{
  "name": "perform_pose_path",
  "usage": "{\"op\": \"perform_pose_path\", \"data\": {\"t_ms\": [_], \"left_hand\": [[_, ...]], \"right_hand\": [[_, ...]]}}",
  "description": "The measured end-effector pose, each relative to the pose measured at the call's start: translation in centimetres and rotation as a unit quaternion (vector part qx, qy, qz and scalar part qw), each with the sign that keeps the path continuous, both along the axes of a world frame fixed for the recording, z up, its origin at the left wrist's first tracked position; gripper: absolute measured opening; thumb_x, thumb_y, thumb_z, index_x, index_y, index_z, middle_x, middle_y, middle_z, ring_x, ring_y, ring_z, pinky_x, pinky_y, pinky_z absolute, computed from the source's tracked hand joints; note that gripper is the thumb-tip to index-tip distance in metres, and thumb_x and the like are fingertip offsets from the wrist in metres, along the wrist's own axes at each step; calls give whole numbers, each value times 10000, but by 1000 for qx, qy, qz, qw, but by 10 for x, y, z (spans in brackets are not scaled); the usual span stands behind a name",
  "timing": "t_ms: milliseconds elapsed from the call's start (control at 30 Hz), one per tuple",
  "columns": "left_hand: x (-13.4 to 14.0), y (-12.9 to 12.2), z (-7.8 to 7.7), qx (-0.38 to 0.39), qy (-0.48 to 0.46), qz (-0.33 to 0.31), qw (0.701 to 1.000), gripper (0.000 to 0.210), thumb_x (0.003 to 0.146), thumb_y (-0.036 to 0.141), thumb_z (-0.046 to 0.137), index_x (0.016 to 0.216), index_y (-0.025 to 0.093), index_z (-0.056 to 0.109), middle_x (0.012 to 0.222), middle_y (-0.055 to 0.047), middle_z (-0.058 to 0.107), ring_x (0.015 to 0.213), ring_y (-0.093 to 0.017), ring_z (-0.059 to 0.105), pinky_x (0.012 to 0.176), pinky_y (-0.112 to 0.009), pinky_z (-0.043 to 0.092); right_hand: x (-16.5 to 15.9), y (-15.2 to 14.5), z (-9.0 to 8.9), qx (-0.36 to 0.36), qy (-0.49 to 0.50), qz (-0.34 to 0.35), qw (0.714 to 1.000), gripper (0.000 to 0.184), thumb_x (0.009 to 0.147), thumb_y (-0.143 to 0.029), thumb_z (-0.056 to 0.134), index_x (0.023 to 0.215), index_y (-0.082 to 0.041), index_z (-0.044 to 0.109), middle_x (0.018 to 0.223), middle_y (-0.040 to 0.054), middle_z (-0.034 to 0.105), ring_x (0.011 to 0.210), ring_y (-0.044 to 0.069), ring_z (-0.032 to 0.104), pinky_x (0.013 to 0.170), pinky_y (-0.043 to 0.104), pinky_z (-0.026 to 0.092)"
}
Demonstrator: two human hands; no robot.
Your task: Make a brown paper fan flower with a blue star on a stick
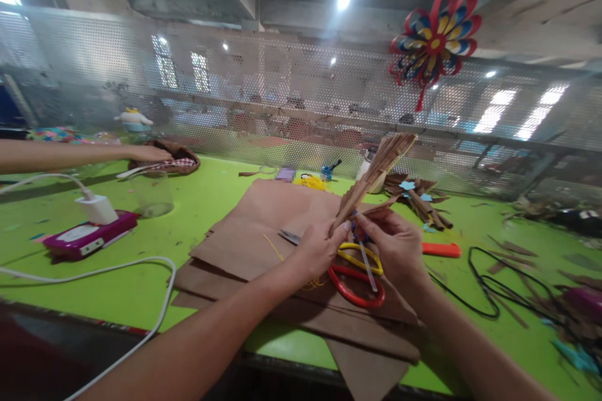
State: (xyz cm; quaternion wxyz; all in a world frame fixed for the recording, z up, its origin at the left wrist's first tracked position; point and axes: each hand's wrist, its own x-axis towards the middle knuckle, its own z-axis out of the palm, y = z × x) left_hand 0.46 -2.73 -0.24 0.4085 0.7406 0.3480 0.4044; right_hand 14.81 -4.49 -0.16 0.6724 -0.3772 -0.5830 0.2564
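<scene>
My left hand (320, 252) is closed around the lower end of a pleated strip of brown paper (376, 172), which fans upward. My right hand (394, 239) pinches the same paper at its lower right, thumb and fingertips close to my left fingers. Something dark blue shows between the hands, too small to name. Under them, scissors (356, 293) with red and yellow handles lie on a stack of brown paper sheets (282, 207). A thin whitish stick (367, 267) crosses the handles. Loose yellow thread (273, 245) lies beside my left hand.
A co-worker's hand (153, 154) reaches into a brown basket (184, 161) at left. Nearby are a clear cup (153, 195) and a purple power strip (91, 235) with a white cable. Rightward lie folded brown paper pieces (426, 200), an orange-handled tool (441, 250) and a black cord (484, 291).
</scene>
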Motion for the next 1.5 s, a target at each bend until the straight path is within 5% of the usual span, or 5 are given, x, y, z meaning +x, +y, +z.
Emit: {"op": "perform_pose_path", "data": {"t_ms": [200, 733, 1500], "left_hand": [[-2, -4, 4, 91, 41, 46, 994, 412, 853, 439, 319, 803, 135, 591, 641, 0, 508, 605, -113, 457, 558, -213, 315], [-7, -13, 9, 95, 68, 107, 987, 292, 814, 417, 431, 883, 182, 591, 736, -68, 588, 751, -193, 537, 631, -247, 373], [-8, -15, 13, 194, 195, 144, 951, 367, 871, 405, 301, 926, 155, 564, 770, -65, 637, 730, -166, 606, 662, -264, 446]], "right_hand": [[0, 2, -3, -9, 26, 26, 999, 125, 691, -266, 682, 742, -161, 638, 598, 0, 607, 513, 113, 549, 497, 245, 467], [1, 0, 0, -61, 96, 112, 987, 119, 675, -251, 696, 755, -169, 662, 650, 18, 624, 572, 127, 563, 557, 267, 477], [-3, -2, 3, -80, 165, 191, 964, 51, 717, -178, 663, 758, -148, 660, 685, 25, 642, 628, 113, 588, 637, 249, 498]]}}
